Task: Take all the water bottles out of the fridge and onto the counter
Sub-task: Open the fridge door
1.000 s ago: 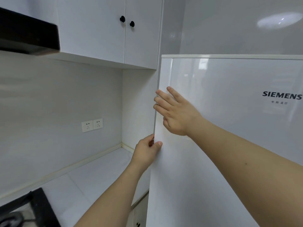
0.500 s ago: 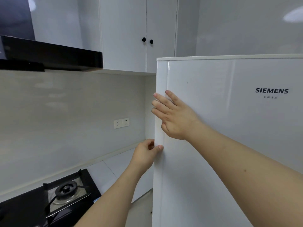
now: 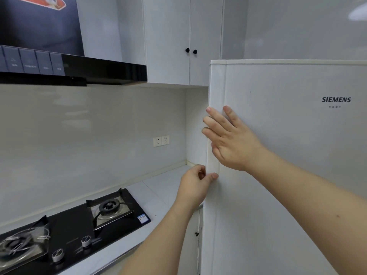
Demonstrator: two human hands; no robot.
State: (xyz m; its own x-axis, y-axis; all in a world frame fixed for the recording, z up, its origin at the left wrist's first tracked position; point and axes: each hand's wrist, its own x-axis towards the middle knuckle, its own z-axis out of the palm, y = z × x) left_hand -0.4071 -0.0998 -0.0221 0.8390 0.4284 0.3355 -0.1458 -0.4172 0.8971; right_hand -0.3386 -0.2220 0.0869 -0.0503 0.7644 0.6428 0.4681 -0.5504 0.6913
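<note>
A white fridge door [image 3: 288,155] with a SIEMENS logo fills the right side of the view. My left hand [image 3: 195,185] pinches the door's left edge between thumb and fingers, at counter height. My right hand [image 3: 230,139] lies flat and spread on the door front just above it, fingertips at the edge. The door's side face shows, so it stands slightly swung out. No water bottles are visible; the fridge's inside is hidden. The pale counter [image 3: 162,191] lies to the left of the fridge.
A black gas hob [image 3: 75,225] with two burners and knobs sits in the counter at lower left. A black range hood [image 3: 79,72] hangs above it. White wall cabinets [image 3: 188,40] are overhead, and a double socket [image 3: 161,140] is on the backsplash.
The view has swung left and down, bringing the hob and hood into sight. The door's left side face has widened. Both hands keep their places on the door edge.
</note>
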